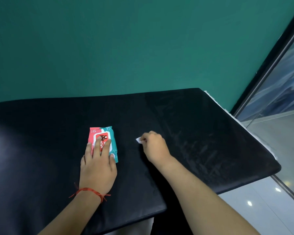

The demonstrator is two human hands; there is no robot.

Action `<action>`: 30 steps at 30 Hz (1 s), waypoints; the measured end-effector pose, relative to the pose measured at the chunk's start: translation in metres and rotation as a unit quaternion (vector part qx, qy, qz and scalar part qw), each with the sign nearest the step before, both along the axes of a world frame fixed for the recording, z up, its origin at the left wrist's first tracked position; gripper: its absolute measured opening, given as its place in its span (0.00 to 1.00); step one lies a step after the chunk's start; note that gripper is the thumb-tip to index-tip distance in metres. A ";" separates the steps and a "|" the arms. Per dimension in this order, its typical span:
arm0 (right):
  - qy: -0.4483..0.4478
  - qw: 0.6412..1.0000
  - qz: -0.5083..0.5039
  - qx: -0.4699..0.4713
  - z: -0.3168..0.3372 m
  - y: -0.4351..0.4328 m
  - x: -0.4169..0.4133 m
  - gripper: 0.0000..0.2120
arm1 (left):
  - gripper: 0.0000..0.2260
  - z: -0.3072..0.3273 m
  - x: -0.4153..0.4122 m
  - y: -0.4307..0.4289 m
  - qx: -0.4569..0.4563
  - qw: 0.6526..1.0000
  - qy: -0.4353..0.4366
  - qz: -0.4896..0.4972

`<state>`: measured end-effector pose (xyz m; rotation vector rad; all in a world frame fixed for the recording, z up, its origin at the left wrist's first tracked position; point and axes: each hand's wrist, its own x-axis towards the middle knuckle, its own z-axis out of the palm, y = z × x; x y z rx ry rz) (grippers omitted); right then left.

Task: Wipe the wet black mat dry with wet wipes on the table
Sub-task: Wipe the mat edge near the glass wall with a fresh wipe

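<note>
Black mat streaked at right; left hand flat, fingers straight, on wipe pack; right hand pinches white wipe, best unfolded before sweeping overlapping strokes.

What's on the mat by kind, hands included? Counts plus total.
Pack: 1
Wipe: 1
Hands: 2 (left hand on the pack, right hand pinching the wipe)
Total: 4
</note>
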<state>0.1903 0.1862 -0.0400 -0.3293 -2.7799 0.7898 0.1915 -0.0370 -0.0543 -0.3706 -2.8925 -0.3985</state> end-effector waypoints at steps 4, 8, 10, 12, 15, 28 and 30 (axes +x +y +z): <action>-0.026 0.996 -0.081 0.020 0.008 0.052 -0.023 0.08 | 0.25 0.000 0.000 0.000 -0.006 1.000 -0.005 0.001; -0.082 0.987 -0.138 -0.003 0.018 0.093 -0.022 0.13 | 0.25 -0.002 -0.001 -0.001 -0.007 1.000 -0.002 0.002; -0.102 0.986 -0.130 0.001 0.020 0.085 -0.017 0.14 | 0.25 -0.004 -0.001 -0.001 -0.009 1.000 0.002 0.003; -0.089 0.990 -0.107 0.012 0.021 0.063 -0.012 0.09 | 0.26 -0.004 -0.002 -0.001 -0.010 1.000 0.005 0.000; -0.059 0.997 -0.042 0.010 0.016 0.019 -0.013 0.09 | 0.26 -0.005 -0.003 0.001 -0.012 1.000 0.008 0.001; -0.018 0.995 -0.091 0.030 0.003 0.069 -0.069 0.08 | 0.28 -0.010 -0.011 -0.004 -0.017 0.999 0.027 -0.016; -0.031 0.993 -0.107 0.028 0.002 0.086 -0.065 0.11 | 0.27 -0.009 -0.023 -0.005 -0.023 0.999 0.019 -0.015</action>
